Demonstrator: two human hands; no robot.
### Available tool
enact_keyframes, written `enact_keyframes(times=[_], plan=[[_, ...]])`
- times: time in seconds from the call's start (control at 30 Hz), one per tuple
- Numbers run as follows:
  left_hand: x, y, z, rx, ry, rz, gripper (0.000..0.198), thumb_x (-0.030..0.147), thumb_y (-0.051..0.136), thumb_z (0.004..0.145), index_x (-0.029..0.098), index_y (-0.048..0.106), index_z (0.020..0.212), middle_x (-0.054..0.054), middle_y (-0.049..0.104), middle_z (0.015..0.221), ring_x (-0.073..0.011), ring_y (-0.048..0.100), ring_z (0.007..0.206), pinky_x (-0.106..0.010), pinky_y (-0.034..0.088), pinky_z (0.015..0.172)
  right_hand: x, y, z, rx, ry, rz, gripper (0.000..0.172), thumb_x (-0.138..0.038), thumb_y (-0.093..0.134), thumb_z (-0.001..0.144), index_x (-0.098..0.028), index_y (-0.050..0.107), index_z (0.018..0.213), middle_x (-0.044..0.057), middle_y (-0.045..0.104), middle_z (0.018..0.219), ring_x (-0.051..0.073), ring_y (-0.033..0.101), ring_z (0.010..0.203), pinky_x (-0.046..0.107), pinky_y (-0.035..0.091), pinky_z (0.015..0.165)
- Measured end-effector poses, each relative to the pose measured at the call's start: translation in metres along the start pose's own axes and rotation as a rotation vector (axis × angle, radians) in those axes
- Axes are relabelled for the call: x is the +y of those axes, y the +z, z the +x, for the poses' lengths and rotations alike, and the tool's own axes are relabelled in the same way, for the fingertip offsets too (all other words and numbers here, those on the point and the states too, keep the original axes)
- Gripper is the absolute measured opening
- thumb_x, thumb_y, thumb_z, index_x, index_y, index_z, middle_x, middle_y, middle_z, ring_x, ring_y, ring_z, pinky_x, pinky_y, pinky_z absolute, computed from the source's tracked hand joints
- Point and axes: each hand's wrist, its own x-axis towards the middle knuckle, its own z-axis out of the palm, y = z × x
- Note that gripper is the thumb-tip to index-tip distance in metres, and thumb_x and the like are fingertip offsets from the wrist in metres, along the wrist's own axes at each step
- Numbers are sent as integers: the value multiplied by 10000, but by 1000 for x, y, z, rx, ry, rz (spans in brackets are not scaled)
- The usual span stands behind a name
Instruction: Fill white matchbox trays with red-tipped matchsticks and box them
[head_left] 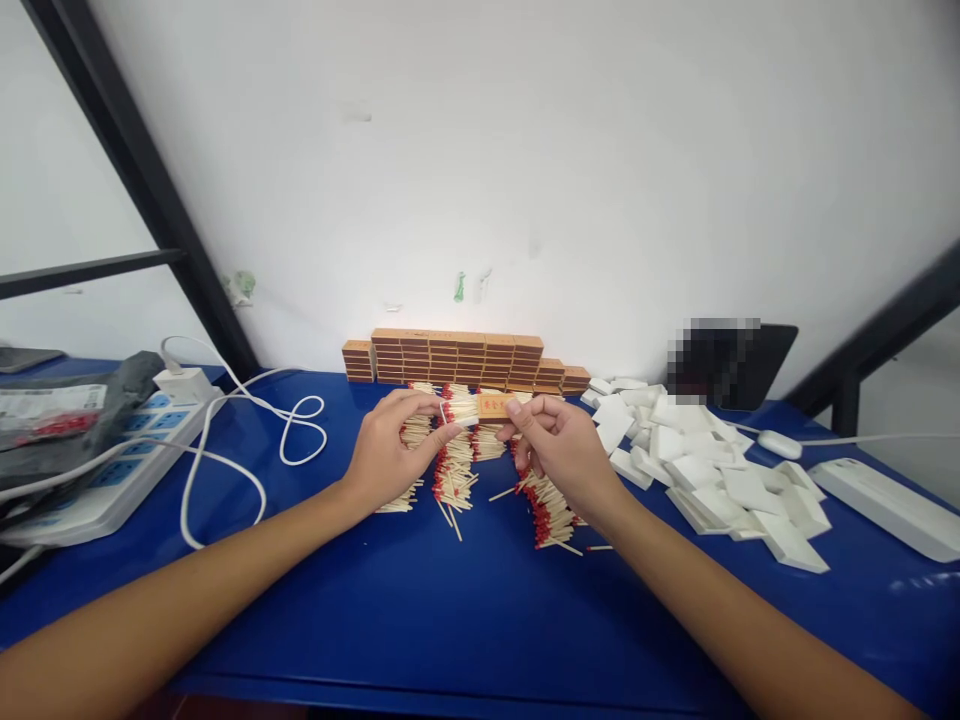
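Pinched in my left hand [394, 445] is a white matchbox tray [459, 420] with red-tipped matches in it. My right hand [562, 440] grips an orange matchbox sleeve [493, 408] with red print. Tray and sleeve are end to end, and the tray's right end meets the sleeve's left opening. Under and around both hands, piles of loose red-tipped matches [455, 475] lie on the blue table [390, 620]. More matches [550, 515] are heaped below my right hand.
Stacked matchboxes [457, 355] line the wall. White trays [720, 465] are piled at the right, near a dark device [757, 365] and a long white object [889, 508]. At left are a power strip [124, 480], white cables [202, 470] and a dark plastic bag [127, 395].
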Motion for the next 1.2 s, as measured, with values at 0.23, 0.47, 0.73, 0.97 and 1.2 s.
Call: enact_keyframes(times=[0.23,0.47,0.73,0.97,1.2], plan=[[-2,0,0,-46,-3,-48,321,449,789,909,208,739,1116,-81,781,1091,-215,747,974,-388,625,896,1,-3,3,-32,15,1,691,-727,730,819,-216,586,1261,43,785,831,134,614,454,225,390,374],[3,1,-3,-83,6,-32,413,548,867,794,224,762,1029,-63,795,1028,-237,737,962,-407,590,884,1,13,-19,-265,8,-134,777,-701,493,995,-179,492,1571,7,683,673,155,585,504,269,509,456],[12,-2,-4,-89,137,-20,578,617,946,601,202,745,950,-48,767,931,-213,704,872,-370,549,818,0,18,-30,-375,-19,-180,712,-662,413,1056,-221,459,1613,23,666,789,132,564,540,277,510,501],[6,-3,-1,-74,141,34,401,481,874,816,208,758,1087,-54,782,966,-203,690,883,-369,562,808,2,9,-21,-292,-73,-326,709,-656,370,1071,-214,437,1622,13,677,751,172,621,610,309,504,577],[-67,-43,42,97,61,255,308,425,739,950,212,753,1173,-79,775,1119,-242,687,1022,-432,550,943,9,-6,-4,-111,-371,-636,514,-560,421,1082,-170,663,1313,87,721,902,224,669,789,371,527,723]])
